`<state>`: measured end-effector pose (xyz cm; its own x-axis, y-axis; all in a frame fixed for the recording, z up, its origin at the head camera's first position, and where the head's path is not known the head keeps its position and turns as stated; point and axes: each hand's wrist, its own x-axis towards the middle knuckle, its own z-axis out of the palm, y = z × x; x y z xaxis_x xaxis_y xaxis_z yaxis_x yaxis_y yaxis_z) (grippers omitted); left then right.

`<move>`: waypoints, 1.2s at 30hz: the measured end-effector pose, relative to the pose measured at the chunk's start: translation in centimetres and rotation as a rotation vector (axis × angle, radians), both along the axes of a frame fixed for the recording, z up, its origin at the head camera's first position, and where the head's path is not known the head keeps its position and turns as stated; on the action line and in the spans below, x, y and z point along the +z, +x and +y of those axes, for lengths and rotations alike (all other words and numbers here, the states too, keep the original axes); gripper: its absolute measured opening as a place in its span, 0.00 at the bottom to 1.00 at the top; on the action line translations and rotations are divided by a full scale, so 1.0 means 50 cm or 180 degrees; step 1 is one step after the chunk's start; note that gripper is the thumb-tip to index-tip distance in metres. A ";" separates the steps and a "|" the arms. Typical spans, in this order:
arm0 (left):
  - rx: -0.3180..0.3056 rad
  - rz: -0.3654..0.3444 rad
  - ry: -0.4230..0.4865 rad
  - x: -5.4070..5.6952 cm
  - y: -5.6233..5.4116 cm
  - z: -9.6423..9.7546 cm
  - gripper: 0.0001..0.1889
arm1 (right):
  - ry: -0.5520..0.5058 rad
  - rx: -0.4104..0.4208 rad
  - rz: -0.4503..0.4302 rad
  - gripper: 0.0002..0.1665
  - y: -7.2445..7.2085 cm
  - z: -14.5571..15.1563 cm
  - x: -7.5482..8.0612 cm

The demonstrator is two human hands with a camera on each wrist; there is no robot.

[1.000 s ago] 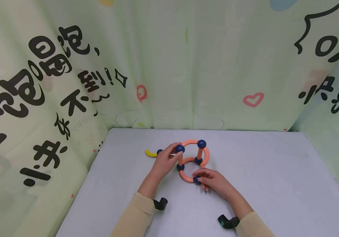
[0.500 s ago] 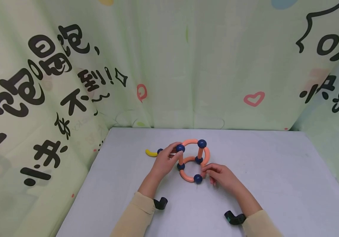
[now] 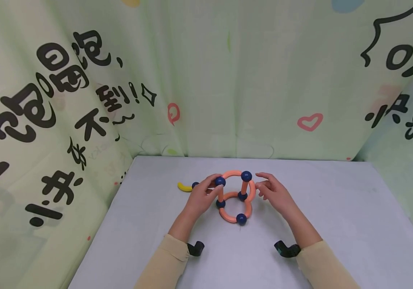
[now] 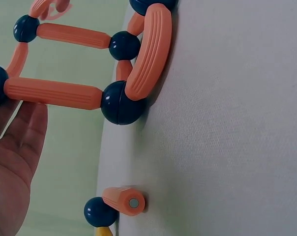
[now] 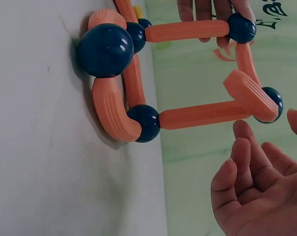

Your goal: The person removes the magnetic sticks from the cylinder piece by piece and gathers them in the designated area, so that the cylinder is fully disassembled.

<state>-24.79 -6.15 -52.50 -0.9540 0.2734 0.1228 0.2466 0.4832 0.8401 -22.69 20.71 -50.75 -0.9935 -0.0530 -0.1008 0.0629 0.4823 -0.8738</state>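
Observation:
A frame of orange magnetic rods and blue balls stands on the table, with a ring of curved rods [image 3: 226,217] at its base and two upright rods [image 4: 55,92]. My left hand [image 3: 201,194] pinches the upper left ball [image 3: 220,182], its fingers beside the upright's top. To the right, my right hand [image 3: 275,194] hovers with loosely bent fingers and holds nothing. It is nearest to the upper right ball [image 3: 246,176] and the curved rod [image 5: 251,96] hanging from that ball, whose lower end is free. At the base's front sits another ball [image 3: 241,218].
Left of the frame lie a yellow curved rod [image 3: 184,187] and a blue ball [image 4: 100,211] joined to an orange rod [image 4: 121,199] with a metal disc in its end. A printed curtain [image 3: 264,80] hangs behind the white table [image 3: 318,224].
My right hand has let go of the base's front ball and moved up and back, beside the upper right ball. The left hand keeps its place on the upper left ball.

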 end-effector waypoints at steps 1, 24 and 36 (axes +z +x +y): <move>0.0001 -0.0001 0.0000 -0.001 0.000 0.000 0.26 | -0.0041 0.0003 0.0000 0.35 -0.002 -0.004 0.002; 0.0003 -0.0033 -0.0014 0.005 0.003 -0.001 0.24 | -0.0455 0.0082 0.0319 0.24 -0.009 -0.035 0.000; -0.0021 -0.0003 -0.0018 0.010 0.006 -0.001 0.24 | -0.0477 0.0033 0.0367 0.20 -0.007 -0.032 -0.003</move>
<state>-24.51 -6.20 -52.02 -0.9523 0.2805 0.1203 0.2490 0.4863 0.8375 -23.03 19.10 -50.92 -0.9973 -0.0691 0.0236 -0.0462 0.3463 -0.9370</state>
